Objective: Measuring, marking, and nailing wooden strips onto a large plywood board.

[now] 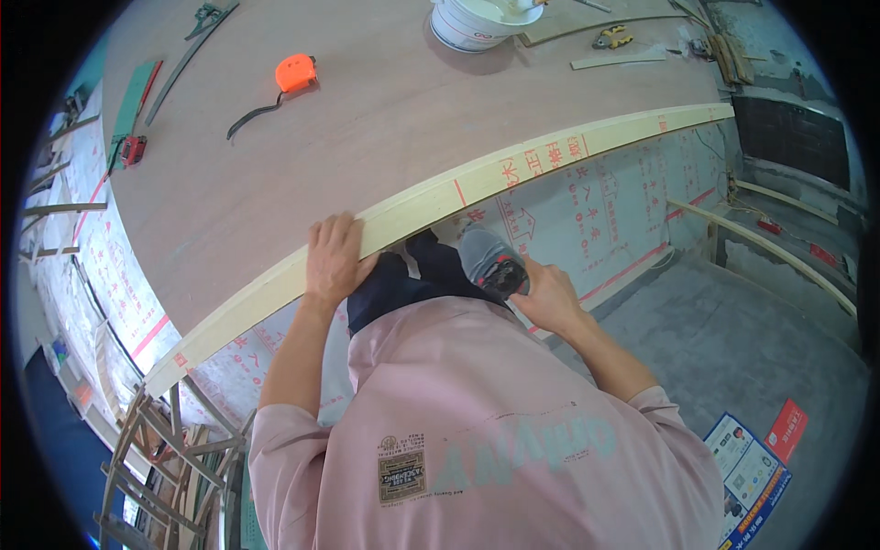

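Note:
A long pale wooden strip runs along the near edge of a broad brown board surface. My left hand grips the strip near its middle, fingers over the top and thumb on the near side. To the right, just below the strip, my right hand is closed around a grey and black power tool with red marks. Its exact kind is hard to make out, and its front end is partly hidden.
An orange tape measure with a black strap lies on the board. Farther back stand a white bucket and yellow-handled pliers. At left lie a green strip and a metal square. A wooden ladder-like frame is at lower left.

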The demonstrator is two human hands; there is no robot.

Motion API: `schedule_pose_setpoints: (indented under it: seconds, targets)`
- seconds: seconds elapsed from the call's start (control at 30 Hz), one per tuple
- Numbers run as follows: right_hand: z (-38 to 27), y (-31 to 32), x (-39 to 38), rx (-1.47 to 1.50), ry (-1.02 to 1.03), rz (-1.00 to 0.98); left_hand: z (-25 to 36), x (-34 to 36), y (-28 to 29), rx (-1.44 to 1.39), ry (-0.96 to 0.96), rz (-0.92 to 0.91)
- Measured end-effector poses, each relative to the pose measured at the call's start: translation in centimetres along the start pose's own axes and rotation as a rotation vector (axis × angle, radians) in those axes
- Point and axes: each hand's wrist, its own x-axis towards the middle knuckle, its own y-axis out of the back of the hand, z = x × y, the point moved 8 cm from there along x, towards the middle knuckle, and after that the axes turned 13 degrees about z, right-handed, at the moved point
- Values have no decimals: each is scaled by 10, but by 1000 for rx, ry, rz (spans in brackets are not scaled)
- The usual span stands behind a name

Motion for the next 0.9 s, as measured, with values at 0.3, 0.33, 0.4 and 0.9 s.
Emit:
schedule_pose_setpoints:
  seconds: [0.3,0.33,0.4,0.9]
  targets:
    - [-32,-15,-16,62,-132,53,-22,-19,15,-22,-59,-48]
    - [-36,-24,-18,60,-150,60,-21,-21,13,-35,-72,-52]
    - [-52,-33,-19,10,-102,148,-23,-23,11,-4,-48,-70]
    - [-140,-46,-13,97,-128,142,-39,-50,35,-13,-108,-5]
